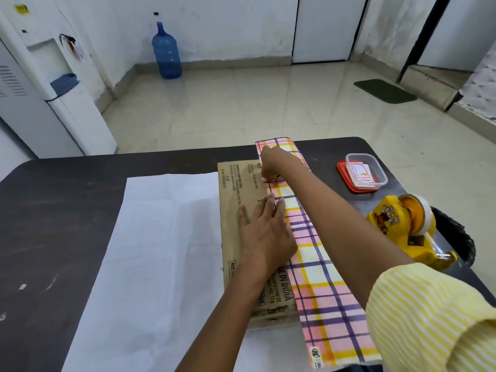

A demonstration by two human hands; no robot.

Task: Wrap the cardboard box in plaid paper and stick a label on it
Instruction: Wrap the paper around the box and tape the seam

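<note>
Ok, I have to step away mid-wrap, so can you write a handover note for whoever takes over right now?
Left hand: flat, fingers straight, on the brown cardboard box, fingertips at the edge of the pink, yellow and purple plaid paper.
Right hand: on that edge's far end; pressing or pinching, I cannot tell.
Done: one plaid flap is folded over the box's right side.
Left: the white sheet left of the box lies flat on the dark table; fold it over, tape, close the ends, stick a label.
The yellow tape dispenser and a clear plastic tub of what look like labels sit to the right.
</note>
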